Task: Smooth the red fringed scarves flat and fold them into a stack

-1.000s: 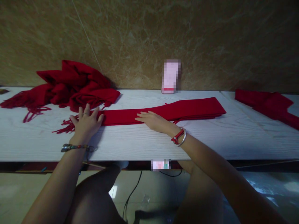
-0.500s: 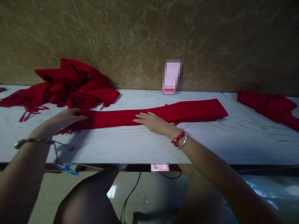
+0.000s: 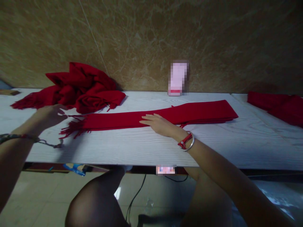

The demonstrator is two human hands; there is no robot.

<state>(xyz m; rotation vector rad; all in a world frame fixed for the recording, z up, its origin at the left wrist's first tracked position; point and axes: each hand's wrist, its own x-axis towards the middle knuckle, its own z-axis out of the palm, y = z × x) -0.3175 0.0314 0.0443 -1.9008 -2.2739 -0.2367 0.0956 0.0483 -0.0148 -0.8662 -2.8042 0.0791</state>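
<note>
A long red scarf (image 3: 196, 113), folded into a narrow strip, lies across the white wooden table (image 3: 142, 148). Its fringed end (image 3: 71, 127) points left. My left hand (image 3: 50, 115) is at that end, its fingers pinched on a few fringe strands stretched out to the left. My right hand (image 3: 158, 124) lies flat with fingers stretched out on the middle of the scarf. A bracelet shows on each wrist.
A heap of loose red scarves (image 3: 87, 90) sits at the back left against the brown marbled wall. More folded red cloth (image 3: 276, 105) lies at the far right. A pink box (image 3: 178, 78) stands at the wall. My knees and a black cable (image 3: 134, 197) are below the table edge.
My left hand has slid left off the scarf's end, from lying flat on it to pinching the fringe and drawing it out. The right hand stays put on the scarf.
</note>
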